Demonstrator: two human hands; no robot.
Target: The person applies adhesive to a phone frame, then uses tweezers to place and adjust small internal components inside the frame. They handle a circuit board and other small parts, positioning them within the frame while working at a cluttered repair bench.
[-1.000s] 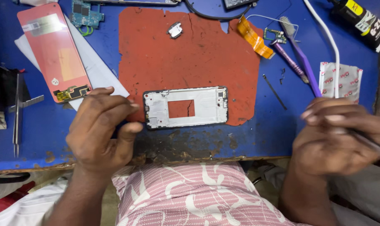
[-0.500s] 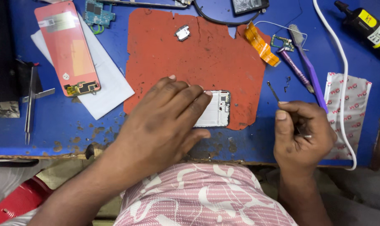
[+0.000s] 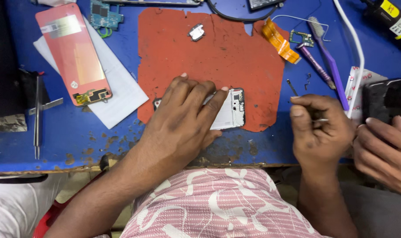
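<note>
Red mat (image 3: 236, 57) underlies phone frame (image 3: 231, 110), left hand (image 3: 183, 119) covering.

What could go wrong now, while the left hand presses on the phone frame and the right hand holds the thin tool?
1. The left hand covers most of the white phone frame, so hard pressing might bend it.
2. The right hand pinches a thin metal tool; a slip could scratch the frame's exposed end.
3. Another person's hand with a black phone sits close to the right hand and might bump it.
</note>
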